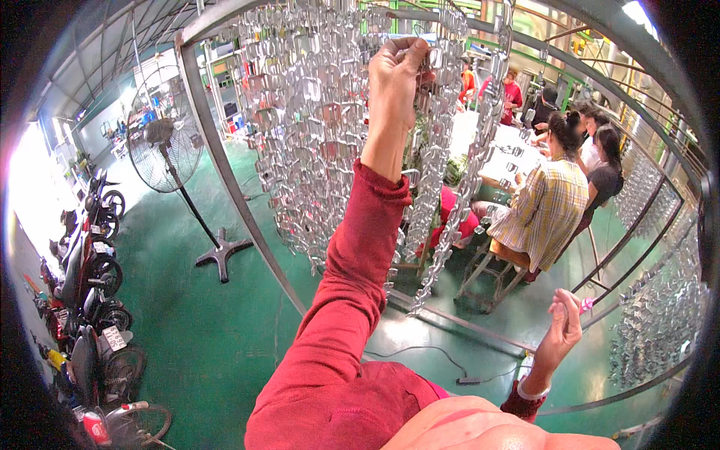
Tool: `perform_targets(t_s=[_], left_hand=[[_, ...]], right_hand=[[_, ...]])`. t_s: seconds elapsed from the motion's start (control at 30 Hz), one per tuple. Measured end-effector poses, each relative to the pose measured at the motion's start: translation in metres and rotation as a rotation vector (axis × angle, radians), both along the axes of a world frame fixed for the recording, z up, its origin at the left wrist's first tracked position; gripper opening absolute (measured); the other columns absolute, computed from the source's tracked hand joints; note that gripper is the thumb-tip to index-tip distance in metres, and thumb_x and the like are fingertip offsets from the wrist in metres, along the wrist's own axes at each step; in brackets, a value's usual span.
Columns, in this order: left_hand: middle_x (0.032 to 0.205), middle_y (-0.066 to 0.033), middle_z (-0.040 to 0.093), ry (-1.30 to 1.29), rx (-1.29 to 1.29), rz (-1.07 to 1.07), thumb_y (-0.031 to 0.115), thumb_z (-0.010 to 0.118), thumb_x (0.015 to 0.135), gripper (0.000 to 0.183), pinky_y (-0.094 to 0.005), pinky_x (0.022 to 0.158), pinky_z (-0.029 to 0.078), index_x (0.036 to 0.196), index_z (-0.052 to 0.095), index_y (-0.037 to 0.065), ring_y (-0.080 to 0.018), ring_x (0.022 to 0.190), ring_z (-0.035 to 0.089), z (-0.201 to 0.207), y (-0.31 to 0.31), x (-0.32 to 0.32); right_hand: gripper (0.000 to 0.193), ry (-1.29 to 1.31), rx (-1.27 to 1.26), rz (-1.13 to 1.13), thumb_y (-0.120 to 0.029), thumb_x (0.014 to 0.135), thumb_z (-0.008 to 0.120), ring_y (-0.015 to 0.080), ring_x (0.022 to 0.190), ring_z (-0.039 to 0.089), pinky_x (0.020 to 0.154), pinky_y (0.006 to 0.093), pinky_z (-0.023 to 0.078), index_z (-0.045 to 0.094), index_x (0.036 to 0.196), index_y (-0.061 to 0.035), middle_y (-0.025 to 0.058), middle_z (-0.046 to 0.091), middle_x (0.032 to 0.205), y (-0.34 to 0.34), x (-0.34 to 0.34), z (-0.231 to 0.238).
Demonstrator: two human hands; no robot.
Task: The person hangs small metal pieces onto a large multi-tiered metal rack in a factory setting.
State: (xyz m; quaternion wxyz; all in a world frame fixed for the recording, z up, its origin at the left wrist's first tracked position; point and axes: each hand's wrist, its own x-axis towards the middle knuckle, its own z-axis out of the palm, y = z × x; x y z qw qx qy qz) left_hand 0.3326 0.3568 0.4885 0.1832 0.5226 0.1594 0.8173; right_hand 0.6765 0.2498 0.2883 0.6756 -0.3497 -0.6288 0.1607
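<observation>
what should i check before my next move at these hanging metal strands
1. Left hand up at the hanging metal strands: ok.
2. Left hand's hold on a single piece: cannot tell, fingertips partly hidden.
3. Right hand unoccupied: cannot tell; a small pink item shows beside its fingertips.
4. Pedestal fan apart from the strands: ok, it stands to their left.
5. Floor free of cables: not ok, a dark cable lies across it.
</observation>
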Motion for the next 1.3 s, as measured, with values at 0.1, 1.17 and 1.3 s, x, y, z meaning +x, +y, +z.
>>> perform_targets(t_s=[0.1, 1.17, 1.3], left_hand=[[0.072, -0.0041, 0.058, -0.117, -0.071, -0.04, 0.017, 0.058, 0.085, 0.014, -0.0229, 0.042, 0.044, 0.092, 0.055, 0.006, -0.0094, 0.053, 0.053, 0.022, 0.006, -0.002], [0.072, -0.003, 0.058, 0.183, -0.162, 0.216, 0.019, 0.06, 0.082, 0.02, -0.0253, 0.043, 0.041, 0.094, 0.059, 0.002, -0.0119, 0.055, 0.051, 0.093, 0.092, -0.011], [0.082, -0.0031, 0.055, -0.001, -0.204, 0.079, 0.021, 0.059, 0.082, 0.026, -0.0289, 0.048, 0.041, 0.101, 0.053, 0.004, -0.0156, 0.064, 0.05, 0.07, 0.076, -0.014]], right_hand=[[0.015, 0.027, -0.076, -0.037, -0.005, 0.087, 0.048, 0.0117, 0.08, 0.047, 0.069, 0.0236, 0.038, 0.059, 0.093, 0.003, 0.0061, 0.054, 0.093, -0.006, 0.008, -0.004], [0.018, 0.09, -0.078, -0.163, -0.012, 0.089, 0.048, 0.01, 0.078, 0.047, 0.069, 0.0223, 0.038, 0.058, 0.093, 0.0017, 0.0051, 0.055, 0.092, -0.014, 0.04, -0.006], [0.03, 0.01, 0.033, -0.195, -0.016, 0.091, 0.045, 0.0094, 0.076, 0.048, 0.07, 0.0219, 0.039, 0.052, 0.115, 0.0008, 0.0026, 0.055, 0.086, 0.041, 0.006, 0.048]])
